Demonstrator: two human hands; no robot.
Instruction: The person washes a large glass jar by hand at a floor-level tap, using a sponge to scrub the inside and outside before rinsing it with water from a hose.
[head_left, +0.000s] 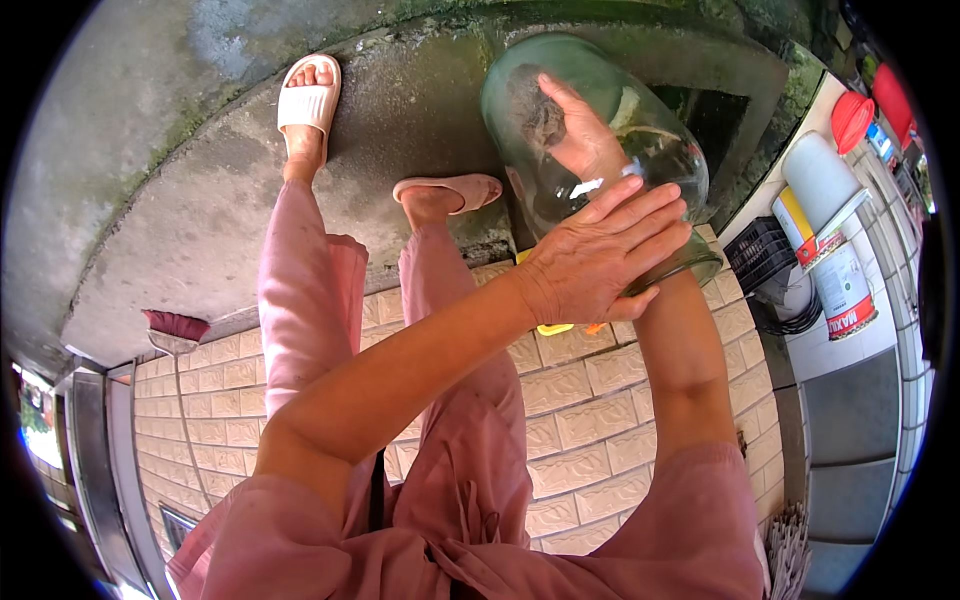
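Note:
A large clear glass jar (660, 150) lies tilted before me, its open mouth turned towards my body. My right hand (589, 139) is inside it, reached in through the mouth, with the thumb raised beside a dark, fibrous wad (540, 109) that looks like a scouring pad. Whether the fingers grip the wad cannot be told. Laid flat across the outside of the glass near its neck, my left hand (600, 251) has its fingers stretched out and presses or steadies the jar. Part of the rim is hidden behind this hand.
Damp concrete (405, 105) with mossy edges surrounds my slippered feet. Beyond the jar is a dark rectangular opening (709, 120). A broom (176, 330) leans at the tiled wall on the left. Paint buckets (844, 289), a black plastic crate (757, 251) and red basins (853, 122) stand right.

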